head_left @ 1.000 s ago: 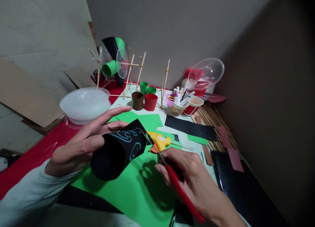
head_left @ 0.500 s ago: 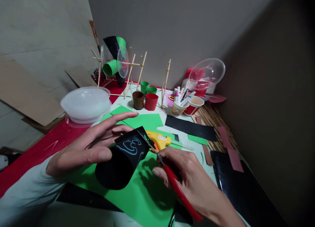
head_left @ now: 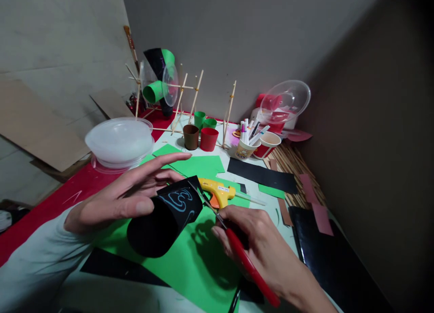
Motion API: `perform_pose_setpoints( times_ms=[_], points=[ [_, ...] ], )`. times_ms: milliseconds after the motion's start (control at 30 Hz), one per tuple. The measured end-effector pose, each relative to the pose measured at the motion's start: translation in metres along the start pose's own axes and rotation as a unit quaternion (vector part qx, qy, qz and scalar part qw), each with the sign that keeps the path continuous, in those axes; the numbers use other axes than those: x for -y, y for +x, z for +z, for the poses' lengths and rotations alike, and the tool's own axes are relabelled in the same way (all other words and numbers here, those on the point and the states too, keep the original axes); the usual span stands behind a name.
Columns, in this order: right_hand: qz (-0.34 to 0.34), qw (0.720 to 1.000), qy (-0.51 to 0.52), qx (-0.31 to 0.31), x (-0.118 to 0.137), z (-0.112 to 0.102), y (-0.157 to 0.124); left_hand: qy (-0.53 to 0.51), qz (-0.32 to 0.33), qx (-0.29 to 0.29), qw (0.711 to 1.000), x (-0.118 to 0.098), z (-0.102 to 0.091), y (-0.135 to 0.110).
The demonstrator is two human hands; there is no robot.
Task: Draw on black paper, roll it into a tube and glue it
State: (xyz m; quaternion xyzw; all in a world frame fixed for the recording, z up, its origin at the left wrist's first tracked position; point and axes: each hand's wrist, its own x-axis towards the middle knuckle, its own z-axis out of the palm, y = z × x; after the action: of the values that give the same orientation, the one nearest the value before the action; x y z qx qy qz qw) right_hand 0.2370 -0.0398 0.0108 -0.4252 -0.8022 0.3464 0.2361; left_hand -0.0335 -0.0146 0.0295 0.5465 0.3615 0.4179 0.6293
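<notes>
My left hand (head_left: 115, 202) supports a rolled black paper cup (head_left: 154, 234), its thumb at the wide opening and its fingers stretched out behind. The cup lies tilted with its dark mouth toward me, and blue scribbled lines run along its side. In my right hand (head_left: 262, 240) are red-handled scissors (head_left: 249, 265). Their blades reach up and left to the cup's narrow far end and touch or overlap its edge. Beneath the cup spreads a green paper sheet (head_left: 190, 281). Just beyond the blades rests a yellow glue gun (head_left: 219, 191).
Behind stand a brown paper cup (head_left: 191, 139), a red paper cup (head_left: 209, 140) and a frame of sticks (head_left: 228, 114). Further right are a cup of markers (head_left: 247, 149), a black paper strip (head_left: 262, 175) and many thin sticks (head_left: 293, 168). Plastic bowls (head_left: 118, 143) sit at left.
The black paper cup has shifted slightly left and up with my left hand. The scissors stay at its far end, and their blades look much the same.
</notes>
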Motion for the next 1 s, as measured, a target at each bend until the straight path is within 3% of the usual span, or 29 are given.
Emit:
perform_pose_setpoints(
  times_ms=[200, 333, 433, 567, 733, 1000],
  points=[
    [-0.023, 0.996, -0.011, -0.091, -0.003, 0.009, 0.004, 0.005, 0.051, 0.017, 0.999, 0.017, -0.013, 0.013],
    [-0.031, 0.987, -0.015, -0.160, -0.002, 0.012, 0.007, -0.039, 0.043, -0.036, 0.998, 0.027, -0.003, 0.013],
    [-0.039, 0.982, -0.020, -0.184, 0.000, 0.012, 0.006, -0.089, 0.007, -0.043, 0.995, 0.027, 0.010, 0.007],
    [-0.040, 0.982, -0.021, -0.183, 0.002, 0.014, 0.005, -0.131, -0.023, -0.041, 0.990, 0.023, 0.022, 0.003],
    [-0.049, 0.984, -0.033, -0.170, 0.000, 0.015, 0.006, -0.134, -0.028, -0.092, 0.986, 0.013, 0.023, 0.003],
    [-0.009, 0.991, -0.018, -0.129, 0.001, 0.011, 0.006, -0.054, -0.002, -0.127, 0.991, 0.003, 0.020, 0.004]
  ],
)
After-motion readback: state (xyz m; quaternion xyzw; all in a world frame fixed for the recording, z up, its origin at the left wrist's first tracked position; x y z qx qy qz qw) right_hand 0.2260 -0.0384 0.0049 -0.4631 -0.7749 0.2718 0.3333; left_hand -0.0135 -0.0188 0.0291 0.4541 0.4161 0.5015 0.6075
